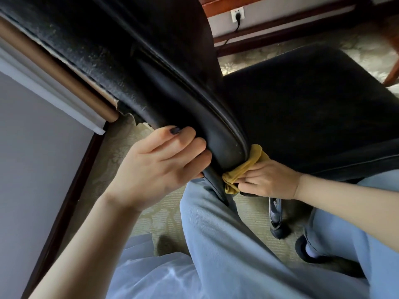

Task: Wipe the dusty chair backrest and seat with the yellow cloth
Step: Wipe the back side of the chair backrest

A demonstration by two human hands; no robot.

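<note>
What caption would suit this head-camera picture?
Left hand grips the chair backrest; right hand presses the yellow cloth against its lower edge.

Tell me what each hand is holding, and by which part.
The left hand grips the black backrest at its lower edge. The right hand holds the bunched yellow cloth by its lower end.

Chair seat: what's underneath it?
Below the seat, one dark chair leg shows, standing on the patterned carpet. The rest of the base is hidden by the seat and the person's trousers.
</note>
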